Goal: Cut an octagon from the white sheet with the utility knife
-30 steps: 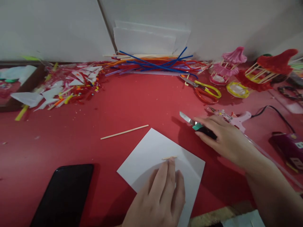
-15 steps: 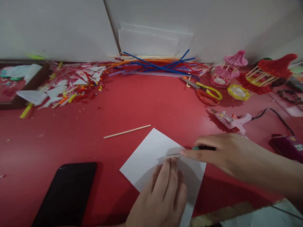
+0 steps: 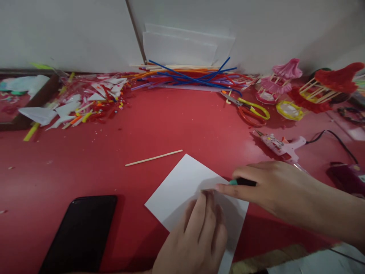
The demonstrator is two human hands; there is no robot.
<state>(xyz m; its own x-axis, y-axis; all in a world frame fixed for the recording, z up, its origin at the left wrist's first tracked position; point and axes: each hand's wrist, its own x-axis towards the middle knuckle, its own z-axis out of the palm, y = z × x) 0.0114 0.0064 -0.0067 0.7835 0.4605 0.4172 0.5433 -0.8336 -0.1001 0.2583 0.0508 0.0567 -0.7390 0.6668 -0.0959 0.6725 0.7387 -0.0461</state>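
On near paper (image 3: 182,182): left hand (image 3: 192,238), fingers bunched; I can't tell its hold.
Right hand (image 3: 270,186): closed around knife (image 3: 246,182).
Blade (image 3: 205,190): slipping could nick left hand.

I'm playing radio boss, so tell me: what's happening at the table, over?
Right grip closed on knife. Left grip on white paper. Possibly in the way: left fingertips, close to blade. Loose stick lies apart.

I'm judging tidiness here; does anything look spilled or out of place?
Yes: at the back left, white scraps and coloured bits lie heaped untidily, with crumbs strewn over the red table, looking like uncleared waste.
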